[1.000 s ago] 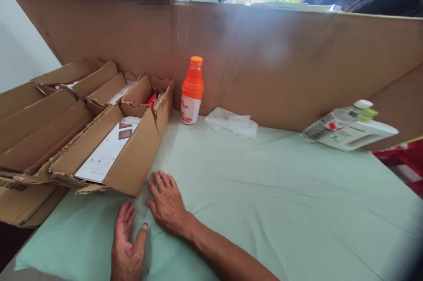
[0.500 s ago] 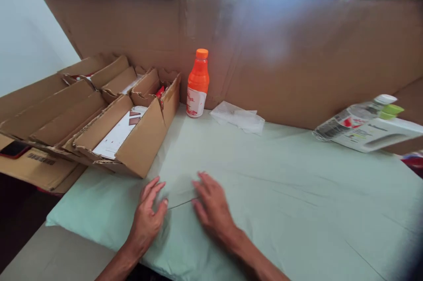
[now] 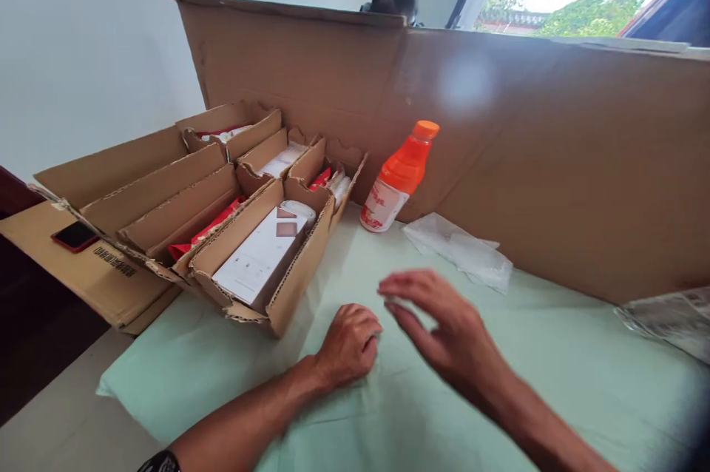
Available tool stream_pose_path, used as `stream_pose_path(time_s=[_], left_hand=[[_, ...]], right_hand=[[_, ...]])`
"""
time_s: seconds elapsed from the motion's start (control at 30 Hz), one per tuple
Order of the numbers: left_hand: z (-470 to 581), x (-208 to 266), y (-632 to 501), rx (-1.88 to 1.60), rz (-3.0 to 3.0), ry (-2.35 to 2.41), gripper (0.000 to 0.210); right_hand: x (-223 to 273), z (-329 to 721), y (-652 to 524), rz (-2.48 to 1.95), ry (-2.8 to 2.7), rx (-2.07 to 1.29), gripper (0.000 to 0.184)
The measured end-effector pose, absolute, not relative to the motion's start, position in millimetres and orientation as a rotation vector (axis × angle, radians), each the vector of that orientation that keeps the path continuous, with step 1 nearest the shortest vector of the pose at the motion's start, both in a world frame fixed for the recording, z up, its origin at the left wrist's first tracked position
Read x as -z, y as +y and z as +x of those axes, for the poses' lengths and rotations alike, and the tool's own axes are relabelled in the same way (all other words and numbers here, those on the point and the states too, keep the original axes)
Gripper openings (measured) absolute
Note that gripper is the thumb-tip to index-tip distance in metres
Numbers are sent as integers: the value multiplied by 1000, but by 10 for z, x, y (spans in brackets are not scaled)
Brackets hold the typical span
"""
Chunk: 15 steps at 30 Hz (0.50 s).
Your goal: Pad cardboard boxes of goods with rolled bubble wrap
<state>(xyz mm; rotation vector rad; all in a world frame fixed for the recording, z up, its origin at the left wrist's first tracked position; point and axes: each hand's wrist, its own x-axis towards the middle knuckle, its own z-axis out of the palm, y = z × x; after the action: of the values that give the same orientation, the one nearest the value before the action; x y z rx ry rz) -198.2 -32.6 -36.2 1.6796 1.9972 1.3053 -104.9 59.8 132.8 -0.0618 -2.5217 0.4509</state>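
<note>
My left hand (image 3: 350,345) rests low over the pale green cloth (image 3: 560,361), its fingers curled in. Whatever is in them, if anything, is hidden. To its right, my right hand (image 3: 444,317) hovers above the cloth with fingers stretched out and thumb apart, holding nothing. Beyond both hands stands an orange bottle (image 3: 400,174) with a white label, appearing tilted in the view. Beside it lie flat clear plastic bags (image 3: 458,248).
At left sits a cardboard divider box (image 3: 302,276) holding a white box (image 3: 260,254) and red packets (image 3: 209,226). A phone (image 3: 75,237) lies on cardboard. A cardboard wall (image 3: 555,154) runs along the back; a clear bottle (image 3: 674,320) is at right. Behind, a person's head (image 3: 395,0) shows.
The view has swung left and tilted. My left hand has gone from spread fingers to curled ones, while my right hand has lifted from the cloth.
</note>
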Motion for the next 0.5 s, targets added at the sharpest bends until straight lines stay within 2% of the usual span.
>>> stream_pose_path(time_s=[0.1,0.2,0.33,0.43,0.5], left_hand=[[-1951,416,-336,-1327,1661,1981,28],[-1956,432,-310,-1346,1647,1962,28],[-1964,453,-277,-1356,1631,1933,28],[-1967,468,-268,-1352,1615,1917,26],[-1973,472,-268,-1346,1607,1907,25]], right_hand=[[-1817,-1970,803,35,-2580,-171,19],[-1995,-2723,801,85,-2789,34,18],[-1947,-3283,732,76,-3060,227,20],[-1824,-3449,709,50,-3145,273,27],[-1733,-3502,711,46,-3140,263,24]])
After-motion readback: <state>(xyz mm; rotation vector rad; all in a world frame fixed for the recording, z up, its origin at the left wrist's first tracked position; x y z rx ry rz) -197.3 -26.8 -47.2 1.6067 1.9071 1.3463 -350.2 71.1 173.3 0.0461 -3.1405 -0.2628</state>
